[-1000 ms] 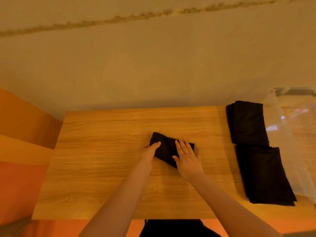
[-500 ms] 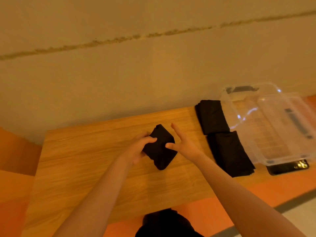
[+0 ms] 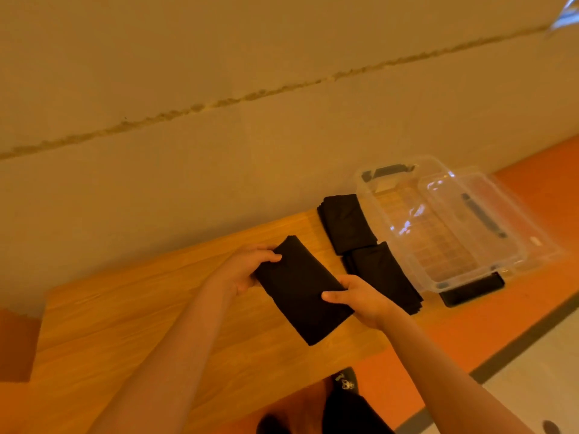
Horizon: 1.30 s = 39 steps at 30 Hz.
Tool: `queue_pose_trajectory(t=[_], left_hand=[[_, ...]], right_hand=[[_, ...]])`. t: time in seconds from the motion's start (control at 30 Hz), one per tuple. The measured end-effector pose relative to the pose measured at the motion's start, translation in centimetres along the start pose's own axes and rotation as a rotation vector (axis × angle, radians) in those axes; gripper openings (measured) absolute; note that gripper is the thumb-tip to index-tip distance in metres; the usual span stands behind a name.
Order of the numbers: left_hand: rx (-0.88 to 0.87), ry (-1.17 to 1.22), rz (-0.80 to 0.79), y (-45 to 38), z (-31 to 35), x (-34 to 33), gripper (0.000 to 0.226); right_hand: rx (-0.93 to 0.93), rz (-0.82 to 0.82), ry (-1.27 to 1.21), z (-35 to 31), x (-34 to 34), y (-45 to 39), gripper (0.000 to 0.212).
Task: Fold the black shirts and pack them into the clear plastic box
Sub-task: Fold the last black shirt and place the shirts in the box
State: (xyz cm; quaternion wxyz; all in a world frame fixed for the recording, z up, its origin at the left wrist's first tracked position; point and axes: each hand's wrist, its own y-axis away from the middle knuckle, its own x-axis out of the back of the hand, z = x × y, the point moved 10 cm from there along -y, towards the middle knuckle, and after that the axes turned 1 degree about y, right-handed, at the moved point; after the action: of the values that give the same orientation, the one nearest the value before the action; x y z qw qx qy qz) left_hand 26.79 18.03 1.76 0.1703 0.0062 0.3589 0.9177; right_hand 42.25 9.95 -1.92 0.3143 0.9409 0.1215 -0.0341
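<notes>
Over the worktop [image 3: 131, 324]: folded black shirt [image 3: 300, 289] held in both hands, ready to go to the box.

Left hand [image 3: 241, 270] grips the shirt's far-left edge, fingers curled over the top; right hand [image 3: 360, 297] holds the near-right edge, thumb on top, fingers under. Whether the bundle is lifted or resting on the wood, can't tell. To its right, two more folded shirts [image 3: 360, 245] lie end to end, touching the clear plastic box [image 3: 438, 220], which looks empty, with what seems to be its lid leaning against the far side. Advice: keep both grips on opposite edges so the folds don't spring open, carry it level over the two parked shirts, lower it flat onto the box floor against one wall, then release both sides together.
</notes>
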Motion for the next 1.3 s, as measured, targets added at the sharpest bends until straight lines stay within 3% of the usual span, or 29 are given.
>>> queue_pose_trajectory(t=[0.07, 0.3, 0.43, 0.53, 0.63, 0.67, 0.8, 0.93, 1.03, 1.17, 1.23, 1.3], left_hand=[[-0.030, -0.068, 0.020, -1.1, 1.5, -1.3, 0.028], [-0.116, -0.123, -0.054, -6.1, 9.5, -10.3, 0.015], [-0.100, -0.123, -0.071, -10.3, 12.3, -16.3, 0.016], [-0.196, -0.111, 0.079, -13.7, 12.9, -18.3, 0.026], [-0.377, -0.559, 0.501, -14.8, 11.9, -16.5, 0.038], [-0.384, -0.740, 0.569, -15.2, 10.7, -16.3, 0.044], [-0.229, -1.150, 0.495, -18.3, 4.3, -17.5, 0.059], [-0.161, -1.240, 0.507, -19.6, 1.5, -18.0, 0.062], [-0.155, -1.299, 0.536, -20.3, 1.5, -17.7, 0.064], [-0.100, -1.372, 0.488, -20.9, 0.9, -17.9, 0.065], [-0.085, -1.379, 0.488, -20.9, 0.7, -17.9, 0.065], [-0.072, -1.383, 0.490, -20.9, 0.7, -17.9, 0.065]], right_hand=[[0.016, 0.028, -0.019, -0.9, 1.9, 0.3, 0.030], [0.009, 0.051, -0.257, -5.8, 11.0, 0.4, 0.036], [0.018, 0.062, -0.256, -8.8, 18.2, 0.1, 0.026], [0.057, 0.123, -0.222, -10.0, 24.0, -0.3, 0.036], [0.061, 0.192, -0.244, -10.0, 29.2, -0.9, 0.024], [0.053, 0.218, -0.233, -10.0, 30.6, -1.2, 0.021], [0.033, 0.256, -0.089, -10.2, 33.1, -4.2, 0.016], [-0.010, 0.182, -0.125, -9.0, 32.4, -8.1, 0.016], [-0.076, 0.243, -0.127, -5.4, 33.5, -11.0, 0.029], [-0.085, 0.435, 0.340, -3.2, 35.0, -12.1, 0.054], [0.039, 0.580, 0.685, -5.1, 35.1, -11.1, 0.062], [0.198, 0.554, 1.050, -6.4, 33.0, -10.8, 0.067]])
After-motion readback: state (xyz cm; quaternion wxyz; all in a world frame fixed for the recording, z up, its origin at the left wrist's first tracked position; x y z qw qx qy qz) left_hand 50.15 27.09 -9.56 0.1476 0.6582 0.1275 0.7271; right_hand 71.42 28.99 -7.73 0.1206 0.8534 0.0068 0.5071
